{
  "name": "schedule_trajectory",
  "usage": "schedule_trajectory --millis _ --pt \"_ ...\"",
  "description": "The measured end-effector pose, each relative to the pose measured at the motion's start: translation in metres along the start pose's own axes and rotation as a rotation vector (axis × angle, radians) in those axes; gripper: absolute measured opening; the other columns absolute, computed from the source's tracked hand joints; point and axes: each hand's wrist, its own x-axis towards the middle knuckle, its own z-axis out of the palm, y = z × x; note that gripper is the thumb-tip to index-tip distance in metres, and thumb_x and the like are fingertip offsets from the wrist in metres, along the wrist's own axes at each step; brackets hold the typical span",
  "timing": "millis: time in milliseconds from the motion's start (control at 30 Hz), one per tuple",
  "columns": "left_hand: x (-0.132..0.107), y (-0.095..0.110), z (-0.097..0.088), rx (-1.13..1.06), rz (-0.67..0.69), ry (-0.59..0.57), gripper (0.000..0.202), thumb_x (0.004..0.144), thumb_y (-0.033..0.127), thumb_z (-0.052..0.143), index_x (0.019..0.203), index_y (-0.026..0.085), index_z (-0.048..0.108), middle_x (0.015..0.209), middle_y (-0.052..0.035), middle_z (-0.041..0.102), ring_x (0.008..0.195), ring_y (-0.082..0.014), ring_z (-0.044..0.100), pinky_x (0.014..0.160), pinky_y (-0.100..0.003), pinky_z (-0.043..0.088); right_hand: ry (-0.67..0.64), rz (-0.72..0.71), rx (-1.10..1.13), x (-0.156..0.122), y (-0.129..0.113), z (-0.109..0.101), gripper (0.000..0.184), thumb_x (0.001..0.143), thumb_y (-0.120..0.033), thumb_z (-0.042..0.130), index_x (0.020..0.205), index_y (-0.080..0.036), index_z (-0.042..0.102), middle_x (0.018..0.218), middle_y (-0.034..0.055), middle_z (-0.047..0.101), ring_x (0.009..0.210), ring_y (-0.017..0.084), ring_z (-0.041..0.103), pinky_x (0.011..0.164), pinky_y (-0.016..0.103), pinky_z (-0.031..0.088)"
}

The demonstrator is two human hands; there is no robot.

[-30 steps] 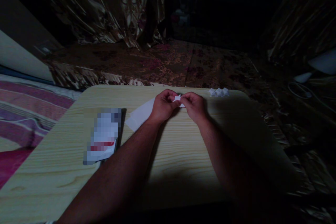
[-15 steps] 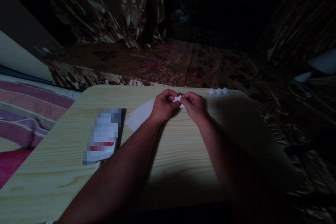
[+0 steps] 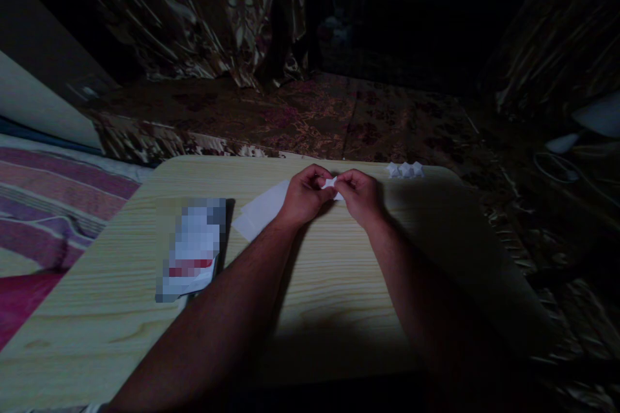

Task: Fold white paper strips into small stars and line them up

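Observation:
Between my hands, near the table's far edge, is a small white folded paper star, partly hidden by fingers. My left hand pinches it from the left, thumb in front. From the right, my right hand grips another of its points between thumb and fingers. White paper sheets lie fanned on the table beside my left hand, partly covered by it. Three finished-looking white paper stars stand in a row at the far right edge of the table.
A phone-like flat object with a blurred screen lies on the wooden table, left of my left forearm. A striped bed cover is at the left. Behind the table is a patterned cloth-covered ledge with curtains. A white lamp stands at the right.
Both hands stay at the same spot, with the fingers shifting slightly on the paper star, which is a little more covered. The whole view has shifted slightly.

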Motion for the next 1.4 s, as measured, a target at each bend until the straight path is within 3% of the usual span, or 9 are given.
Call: schedule_trajectory --millis 1400 --pt "0.0028 -0.0002 -0.0013 -0.005 0.033 0.126 0.03 0.059 0.012 0.072 0.086 0.016 0.058 0.067 0.0029 0.062 0.057 -0.01 0.058 0.055 -0.022 0.045 -0.049 0.044 0.001 0.0019 0.0018 0.0004 0.012 0.065 -0.027 0.061 0.07 -0.017 0.062 0.06 -0.0024 0.059 0.055 0.011 0.051 0.054 0.023 0.039"
